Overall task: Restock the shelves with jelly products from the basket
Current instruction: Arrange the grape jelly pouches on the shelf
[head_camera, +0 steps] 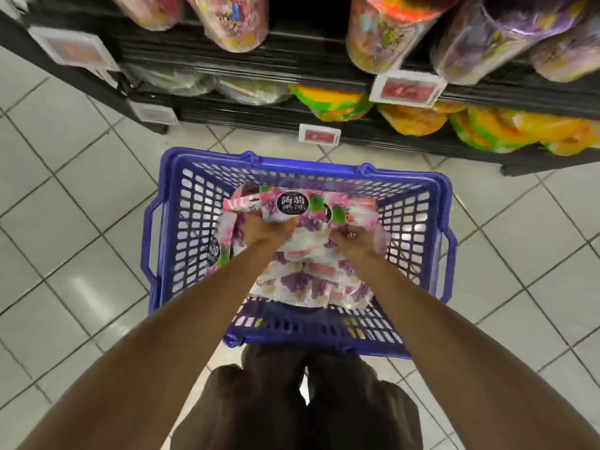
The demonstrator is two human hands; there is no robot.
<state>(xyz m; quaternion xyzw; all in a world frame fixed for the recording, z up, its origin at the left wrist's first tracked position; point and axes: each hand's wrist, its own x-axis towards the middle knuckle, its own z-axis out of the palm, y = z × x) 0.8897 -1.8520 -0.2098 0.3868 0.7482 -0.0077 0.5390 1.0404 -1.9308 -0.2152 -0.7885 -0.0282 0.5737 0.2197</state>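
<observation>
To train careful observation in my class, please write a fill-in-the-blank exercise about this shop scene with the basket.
1. The jelly bags lie in a ____ plastic basket.
2. The basket stands on the tiled ____.
3. The left hand and the right hand each grip a jelly ____.

Missing words: blue; floor; bag.

Blue basket (292, 165) (lattice walls); pink-purple jelly bags (305, 280), seemingly grape-printed.
</observation>
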